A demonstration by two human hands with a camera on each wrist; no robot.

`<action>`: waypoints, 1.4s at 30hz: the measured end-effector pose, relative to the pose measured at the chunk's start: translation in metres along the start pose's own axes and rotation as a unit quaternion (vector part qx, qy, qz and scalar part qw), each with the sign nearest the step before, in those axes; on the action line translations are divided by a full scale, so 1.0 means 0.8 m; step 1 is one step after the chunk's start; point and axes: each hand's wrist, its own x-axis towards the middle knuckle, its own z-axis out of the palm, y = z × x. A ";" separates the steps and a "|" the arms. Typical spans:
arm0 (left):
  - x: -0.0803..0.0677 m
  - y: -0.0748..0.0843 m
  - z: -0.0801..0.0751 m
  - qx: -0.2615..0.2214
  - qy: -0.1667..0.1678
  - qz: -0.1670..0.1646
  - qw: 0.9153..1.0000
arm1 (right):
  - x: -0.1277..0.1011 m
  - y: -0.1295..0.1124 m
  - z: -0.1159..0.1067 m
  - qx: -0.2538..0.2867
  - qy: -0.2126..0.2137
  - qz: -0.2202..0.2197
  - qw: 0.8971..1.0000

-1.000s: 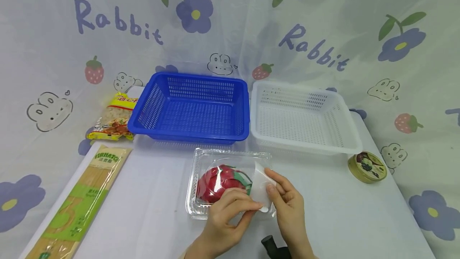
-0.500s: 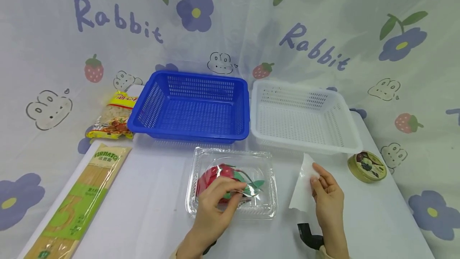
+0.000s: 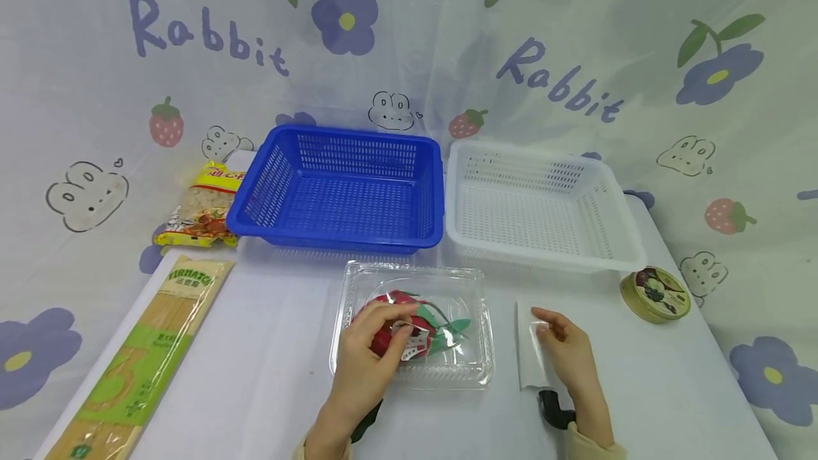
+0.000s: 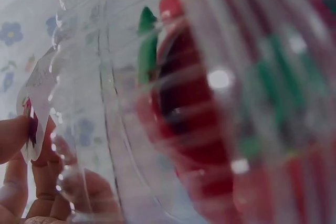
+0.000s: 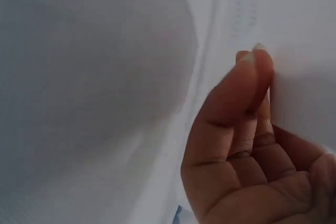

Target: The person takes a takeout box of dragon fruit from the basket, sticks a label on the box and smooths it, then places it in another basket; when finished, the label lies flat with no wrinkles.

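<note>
While my remote right grip is pinching white paper, my left grip is pinching a sticker over the clear box of red contents; that sticker could be landing crooked if an edge is catching early. A blue basket is standing beyond.

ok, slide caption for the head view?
Left hand pinches a sticker near the clear box; right hand holds white paper.

Plain cream sleeves, black wrist-worn fittings (the right one visibly curved)
</note>
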 end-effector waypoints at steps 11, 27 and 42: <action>-0.001 -0.002 -0.004 -0.009 -0.021 -0.021 1.000 | -0.003 0.001 0.004 -0.137 -0.029 -0.045 0.989; 0.009 0.012 -0.014 -0.009 -0.040 0.003 0.999 | -0.058 -0.081 0.015 -0.088 0.033 -0.224 0.970; 0.015 0.024 -0.011 -0.017 -0.046 0.000 0.999 | -0.097 -0.128 0.073 0.050 -0.131 -0.431 0.891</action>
